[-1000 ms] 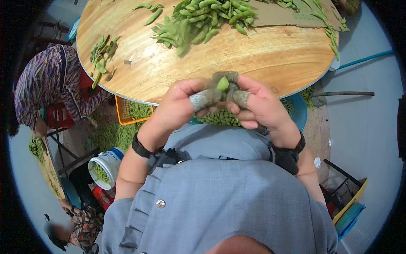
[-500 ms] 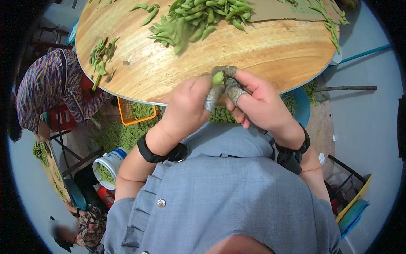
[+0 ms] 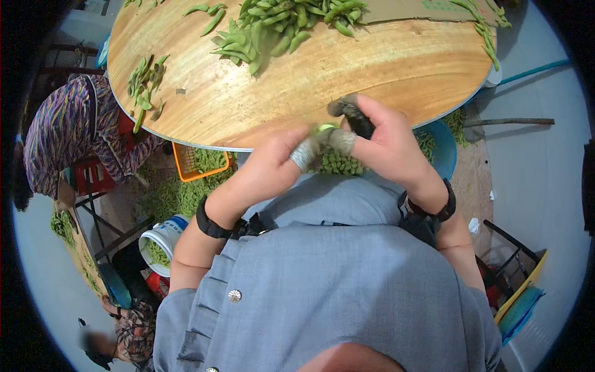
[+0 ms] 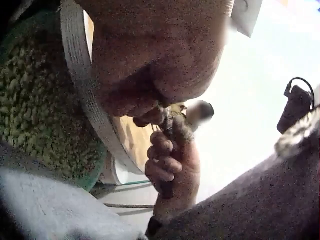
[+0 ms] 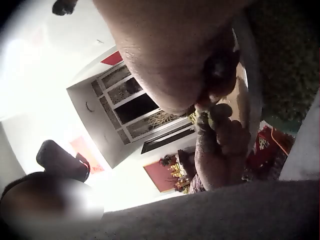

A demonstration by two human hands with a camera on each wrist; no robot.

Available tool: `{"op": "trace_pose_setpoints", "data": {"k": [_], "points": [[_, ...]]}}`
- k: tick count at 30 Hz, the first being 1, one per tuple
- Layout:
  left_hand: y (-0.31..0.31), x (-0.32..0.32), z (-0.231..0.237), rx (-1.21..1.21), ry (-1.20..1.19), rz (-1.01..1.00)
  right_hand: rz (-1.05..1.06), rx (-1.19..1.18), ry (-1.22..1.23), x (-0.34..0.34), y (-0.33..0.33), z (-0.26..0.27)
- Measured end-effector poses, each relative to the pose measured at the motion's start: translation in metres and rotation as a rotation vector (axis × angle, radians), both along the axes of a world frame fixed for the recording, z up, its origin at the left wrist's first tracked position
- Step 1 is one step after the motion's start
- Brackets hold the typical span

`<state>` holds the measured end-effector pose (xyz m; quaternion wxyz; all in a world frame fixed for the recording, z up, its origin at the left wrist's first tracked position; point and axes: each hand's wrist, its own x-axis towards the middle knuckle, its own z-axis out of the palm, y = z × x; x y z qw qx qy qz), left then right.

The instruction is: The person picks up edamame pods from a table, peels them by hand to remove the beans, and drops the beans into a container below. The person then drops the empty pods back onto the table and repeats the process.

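Observation:
In the head view my left hand (image 3: 269,164) pinches a small green soybean pod (image 3: 325,128), with silvery tape around its thumb. My right hand (image 3: 387,139) meets it from the other side. Its grey-wrapped thumb reaches right to the pod, while the dark-wrapped index finger is bent and raised apart from the thumb. The right hand's lower fingers look loosely curled in the left wrist view. Below both hands, shelled green beans (image 3: 341,162) fill a blue basin (image 3: 445,152), partly hidden by the arms and table.
A heap of soybean pods (image 3: 288,28) lies on the round wooden table (image 3: 204,118), beside flattened cardboard (image 3: 409,18). An orange basket (image 3: 180,162) and a white bucket (image 3: 162,239) stand at left. Two other people (image 3: 62,133) are on the left side.
My right index finger has lifted away from the pod and thumb. Both hands have come slightly lower, and the pod is now more covered by the thumbs.

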<state>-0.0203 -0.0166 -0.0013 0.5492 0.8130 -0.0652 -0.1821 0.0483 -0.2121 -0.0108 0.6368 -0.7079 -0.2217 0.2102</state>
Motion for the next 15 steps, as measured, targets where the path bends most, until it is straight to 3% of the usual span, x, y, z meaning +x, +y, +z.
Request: {"op": "trace_pose_setpoints", "data": {"k": [2,3,5,9,11,13,15], "points": [[-0.002,-0.003,-0.001,-0.072,-0.004,-0.014,0.052,-0.295,-0.118,0.003,0.000,0.005],[-0.002,-0.004,-0.003,-0.145,-0.012,-0.025,0.052,-0.294,-0.116,0.002,0.000,0.005],[0.003,-0.006,-0.004,-0.143,0.024,-0.011,0.066,-0.430,-0.344,0.002,-0.002,0.005],[0.013,-0.007,-0.006,0.023,0.001,0.074,0.175,-0.482,-0.415,-0.009,-0.011,-0.007],[0.012,-0.006,-0.010,0.042,-0.004,0.081,0.074,-0.473,-0.596,-0.018,-0.013,-0.008],[0.001,-0.004,-0.013,0.104,-0.281,0.148,0.029,-0.414,-0.576,-0.016,-0.011,0.002],[-0.005,-0.005,-0.009,-0.015,-0.208,0.152,-0.023,-0.357,-0.564,-0.015,-0.007,0.001]]}}
